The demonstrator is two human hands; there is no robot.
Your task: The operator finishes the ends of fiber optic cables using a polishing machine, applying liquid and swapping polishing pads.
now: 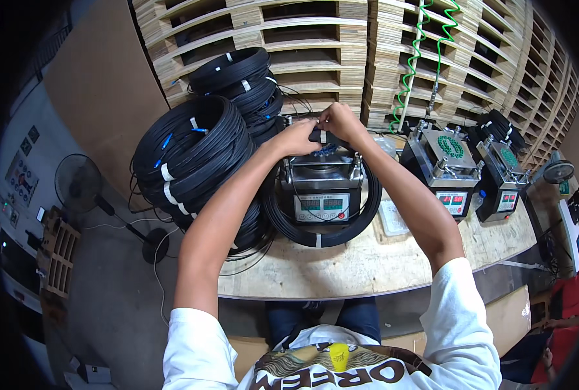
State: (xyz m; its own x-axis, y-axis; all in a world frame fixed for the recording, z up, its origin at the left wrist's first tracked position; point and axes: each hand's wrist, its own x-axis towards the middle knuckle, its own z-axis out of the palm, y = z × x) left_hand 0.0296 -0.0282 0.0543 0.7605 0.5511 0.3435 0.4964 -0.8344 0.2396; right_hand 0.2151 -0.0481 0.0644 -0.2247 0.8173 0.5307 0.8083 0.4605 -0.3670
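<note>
My left hand (297, 138) and my right hand (343, 122) meet above the far side of a metal benchtop machine (322, 173) with a digital display panel. The fingers of both are pinched close together, and what lies between them is too small to make out. A black cable coil (319, 239), bound with white ties, loops around the machine's front. Its far part, with another white tie, passes just below my fingers. Small blue pieces show on the machine's top under my hands, partly hidden by them.
Stacked black cable coils (192, 153) with blue connectors stand left on the wooden table (289, 276). Two similar machines (442, 162) stand to the right, with green rings on top. Wooden pallets (315, 42) rise behind; green coiled hoses (414, 58) hang there. A fan (78, 182) stands left. Someone in red sits lower right.
</note>
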